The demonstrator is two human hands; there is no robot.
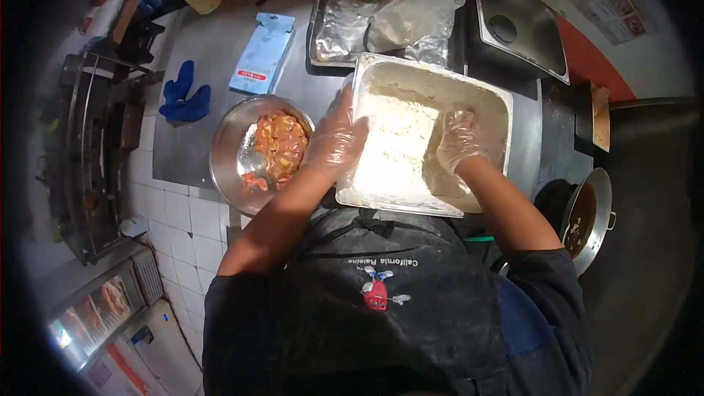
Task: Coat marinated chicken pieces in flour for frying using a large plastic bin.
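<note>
Right before me a deep rectangular metal pan point(432, 66) holds pale flour point(393, 143), brightly lit on its left part. My left hand point(338, 140), in a clear plastic glove, grips the pan's left wall, with the thumb over the rim. Inside the pan, against the flour at the right, rests my gloved right hand point(461, 140); its fingertips are partly hidden, so whether it grasps anything is unclear. To the left stands a round steel bowl point(226, 146) with raw marinated meat pieces point(281, 146), close beside my left forearm.
A light-blue box point(263, 55) and dark-blue cloth point(186, 96) lie on the steel table point(181, 157). Behind the pan are a metal tray point(341, 22) with a plastic bag point(410, 19) and a deep steel container point(522, 22). A wok of brown liquid point(583, 220) sits at right.
</note>
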